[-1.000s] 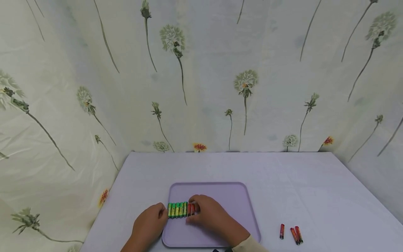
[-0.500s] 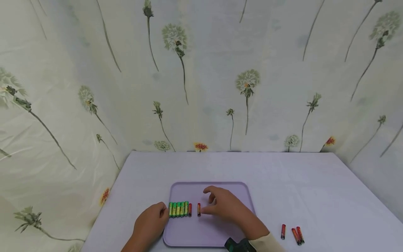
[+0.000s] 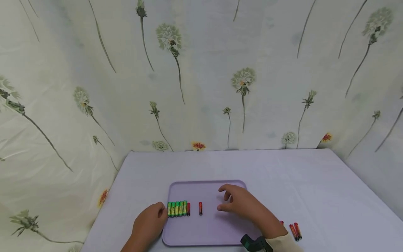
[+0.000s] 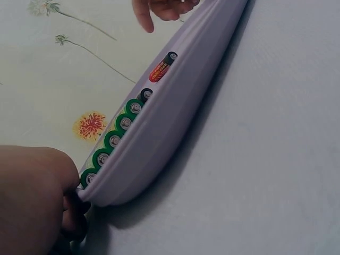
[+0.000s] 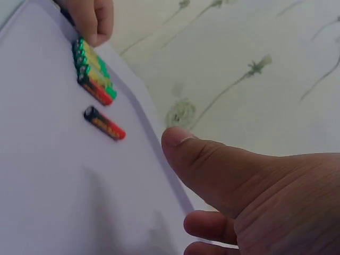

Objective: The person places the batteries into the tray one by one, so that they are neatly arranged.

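A lilac tray (image 3: 207,239) lies on the table. Several green-and-yellow batteries (image 3: 177,209) stand side by side in a row at its left, with one red-and-black battery (image 3: 188,209) at the row's right end. A second red-and-black battery (image 3: 200,208) lies apart, a little further right. My left hand (image 3: 149,222) holds the tray's left rim; in the left wrist view its curled fingers (image 4: 74,212) are at the rim beside the row. Over the tray's right part, my right hand (image 3: 240,204) hovers with thumb and fingers spread, and nothing is between them.
More red batteries (image 3: 295,231) lie on the white table (image 3: 318,196) to the right of the tray, one partly hidden by the right forearm. A flower-patterned cloth (image 3: 201,87) hangs behind and to the sides of the table.
My right hand has let go of a red battery, leaving it apart from the row, and has moved right with fingers spread. My left hand stays at the tray's rim.
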The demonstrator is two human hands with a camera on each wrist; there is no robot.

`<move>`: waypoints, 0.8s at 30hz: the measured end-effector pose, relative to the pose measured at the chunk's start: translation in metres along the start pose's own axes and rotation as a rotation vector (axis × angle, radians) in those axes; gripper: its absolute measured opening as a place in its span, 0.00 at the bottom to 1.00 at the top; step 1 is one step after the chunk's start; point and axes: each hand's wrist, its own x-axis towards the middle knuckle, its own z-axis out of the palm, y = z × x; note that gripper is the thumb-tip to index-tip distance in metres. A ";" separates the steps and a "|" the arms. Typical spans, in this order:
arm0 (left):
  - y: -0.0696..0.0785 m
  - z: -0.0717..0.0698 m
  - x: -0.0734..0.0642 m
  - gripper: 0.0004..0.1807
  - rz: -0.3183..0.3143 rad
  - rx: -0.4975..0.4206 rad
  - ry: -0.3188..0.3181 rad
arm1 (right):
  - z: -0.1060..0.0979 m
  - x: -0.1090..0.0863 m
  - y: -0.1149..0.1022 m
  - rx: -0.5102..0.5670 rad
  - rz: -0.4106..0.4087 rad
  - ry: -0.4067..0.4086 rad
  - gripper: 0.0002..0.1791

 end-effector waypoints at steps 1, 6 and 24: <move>0.000 0.000 0.000 0.11 -0.006 -0.003 -0.004 | -0.003 -0.002 0.003 -0.010 0.008 0.003 0.33; -0.001 0.003 0.000 0.10 -0.001 -0.011 -0.014 | -0.021 -0.018 0.022 -0.039 0.056 0.035 0.32; -0.001 0.000 -0.001 0.11 0.015 -0.007 0.003 | -0.081 -0.092 0.110 -0.171 0.218 0.065 0.35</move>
